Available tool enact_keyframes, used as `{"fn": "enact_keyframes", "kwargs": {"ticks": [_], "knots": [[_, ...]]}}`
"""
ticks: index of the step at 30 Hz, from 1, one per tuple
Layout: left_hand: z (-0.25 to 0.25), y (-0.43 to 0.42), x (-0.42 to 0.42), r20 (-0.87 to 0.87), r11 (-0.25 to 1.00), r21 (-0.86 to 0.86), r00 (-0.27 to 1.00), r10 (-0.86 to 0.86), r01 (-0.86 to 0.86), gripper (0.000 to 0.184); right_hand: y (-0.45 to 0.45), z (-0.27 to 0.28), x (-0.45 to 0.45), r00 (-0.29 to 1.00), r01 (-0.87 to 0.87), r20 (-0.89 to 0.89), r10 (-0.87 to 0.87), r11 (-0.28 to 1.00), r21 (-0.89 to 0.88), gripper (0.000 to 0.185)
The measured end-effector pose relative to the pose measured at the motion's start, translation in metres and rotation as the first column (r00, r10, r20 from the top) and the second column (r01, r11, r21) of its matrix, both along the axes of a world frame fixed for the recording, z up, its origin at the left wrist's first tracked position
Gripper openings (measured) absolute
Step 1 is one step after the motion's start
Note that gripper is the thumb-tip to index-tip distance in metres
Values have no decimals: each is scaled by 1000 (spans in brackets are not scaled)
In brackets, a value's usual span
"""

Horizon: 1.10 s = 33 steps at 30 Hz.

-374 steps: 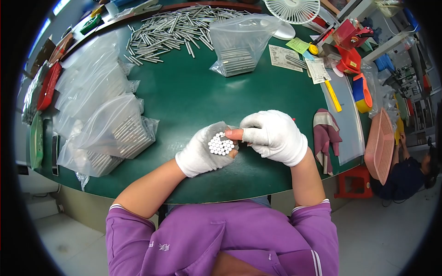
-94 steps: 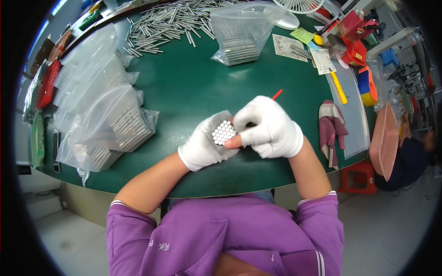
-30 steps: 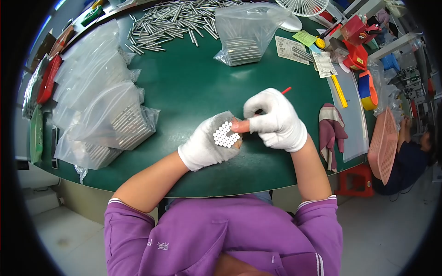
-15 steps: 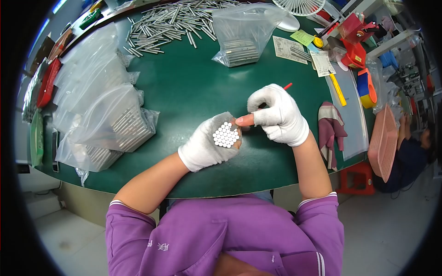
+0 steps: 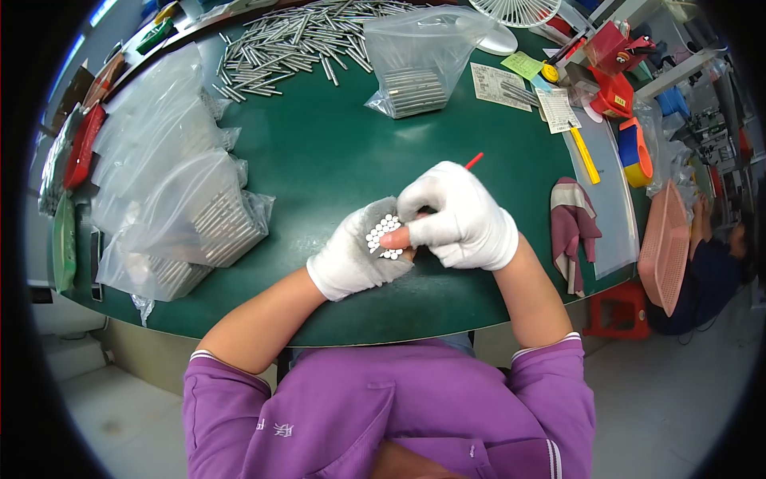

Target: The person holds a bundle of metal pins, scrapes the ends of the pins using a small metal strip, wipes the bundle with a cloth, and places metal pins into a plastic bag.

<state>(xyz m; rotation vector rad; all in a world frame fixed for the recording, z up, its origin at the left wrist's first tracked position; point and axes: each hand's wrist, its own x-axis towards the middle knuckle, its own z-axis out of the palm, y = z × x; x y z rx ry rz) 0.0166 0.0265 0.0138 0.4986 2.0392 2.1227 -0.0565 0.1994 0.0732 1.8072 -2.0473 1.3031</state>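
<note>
My left hand (image 5: 351,254), in a white glove, is closed round a bundle of rods (image 5: 373,237) whose round, bright ends face up toward me. My right hand (image 5: 459,217), also gloved, has a bare fingertip laid over part of those ends. A thin red stick (image 5: 475,160) pokes out above the right hand, gripped in its curled fingers; its lower part is hidden. The rods' length below the left hand cannot be seen.
Loose metal rods (image 5: 295,44) are heaped at the back of the green table (image 5: 319,144). Clear bags of rods (image 5: 227,223) lie on the left, and another bag (image 5: 415,88) stands at the back. A yellow cutter (image 5: 585,156) and a cloth (image 5: 574,227) lie right.
My right hand has moved left and slightly down, bringing its bare fingertip from the edge of the bundle onto the rod ends. The red stick moved with it. My left hand has barely moved.
</note>
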Motion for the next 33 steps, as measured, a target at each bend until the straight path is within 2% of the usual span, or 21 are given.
{"fn": "enact_keyframes", "kwargs": {"ticks": [2, 4, 8, 10, 11, 12, 14, 15, 16, 18, 19, 22, 23, 25, 26, 28, 31, 33], "knots": [[-1, -2, 2, 44, 999, 36, 999, -15, 14, 31, 21, -1, -14, 999, 38, 18, -40, 995, 87, 29], [1, 0, 2, 102, 997, 74, 995, -19, 12, 33, 23, 3, -13, 998, 66, 19, -67, 997, 48, 30], [3, 1, 0, 14, 1000, -2, 1000, -9, 9, 33, -3, 2, 5, 998, 42, -53, -42, 999, -5, 32], [4, 0, 4, 59, 999, -31, 998, 36, -35, 31, 9, 1, -5, 999, 37, -1, -37, 999, 15, 36], [0, -2, 1, 185, 999, -33, 982, -24, 30, 30, 21, -4, -15, 999, 48, 11, -48, 999, 13, 41], [-1, -1, -1, 178, 999, -28, 984, -21, 26, 30, 32, 2, -18, 987, 154, -61, -151, 987, 48, 38], [-1, 1, -3, 62, 985, 155, 994, -90, 80, 30, 45, 1, -16, 966, 255, 9, -257, 964, 72, 38], [7, 1, -2, 38, 989, 135, 997, -66, 61, 29, 46, 1, -12, 955, 297, -15, -297, 953, 60, 39], [10, 1, -2, 37, 989, 136, 997, -63, 58, 29, 46, 1, -9, 956, 294, -17, -294, 954, 61, 39], [14, 0, -2, 129, 992, 109, 989, -73, 59, 28, 44, 5, -6, 956, 223, 168, -242, 967, 126, 39], [13, 0, -1, 126, 993, 108, 990, -70, 56, 28, 42, 7, -7, 973, 186, 109, -202, 972, 143, 37], [10, -1, 2, 146, 996, 87, 988, -38, 25, 27, 34, 6, -3, 983, 111, 126, -133, 980, 165, 41], [11, -2, 2, 114, 999, 33, 993, -33, 29, 29, 28, 6, -2, 989, 113, 83, -123, 987, 114, 47], [12, -3, 2, 84, 999, -22, 996, -26, 27, 31, 23, 10, -3, 994, 79, 63, -88, 987, 137, 47], [11, -3, 2, 88, 1000, -6, 996, -23, 24, 33, 21, 11, -3, 998, 51, 41, -58, 986, 158, 47], [6, -2, 2, 92, 1000, 10, 996, -18, 18, 35, 19, 8, -5, 998, 53, 30, -56, 995, 90, 45], [-2, 0, 2, 92, 995, 102, 996, -12, 2, 36, 23, 5, -7, 996, 46, 77, -54, 993, 109, 44], [-4, 1, 3, 86, 993, 117, 996, -4, -6, 36, 21, 3, -8, 998, 48, 25, -50, 997, 63, 41]]}}
